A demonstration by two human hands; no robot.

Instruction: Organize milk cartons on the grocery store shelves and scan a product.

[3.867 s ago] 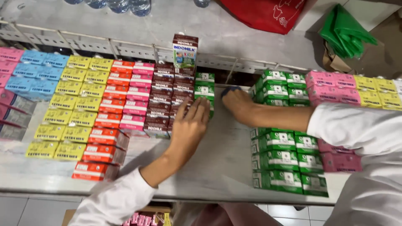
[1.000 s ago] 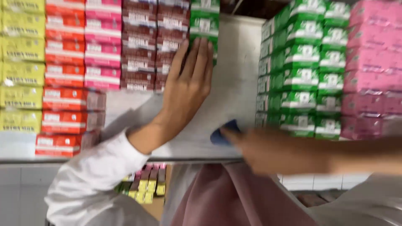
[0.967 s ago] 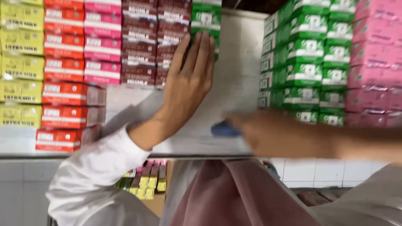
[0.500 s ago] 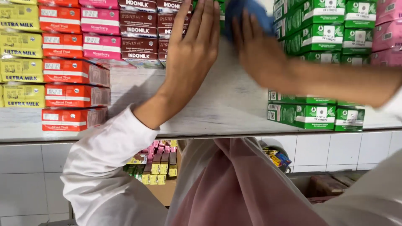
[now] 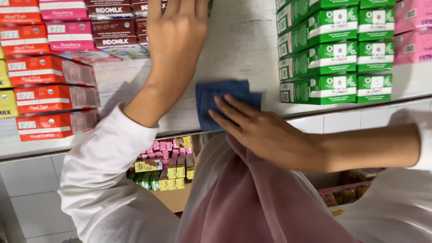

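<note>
My right hand [image 5: 270,135] is pressing a blue cloth [image 5: 220,101] flat on the white shelf [image 5: 243,49], fingers unclenched; left hand [image 5: 177,33] is resting flat, gripping nothing.

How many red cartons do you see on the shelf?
5 red cartons, in one column at the left of the shelf. More may lie beyond the frame.
</note>
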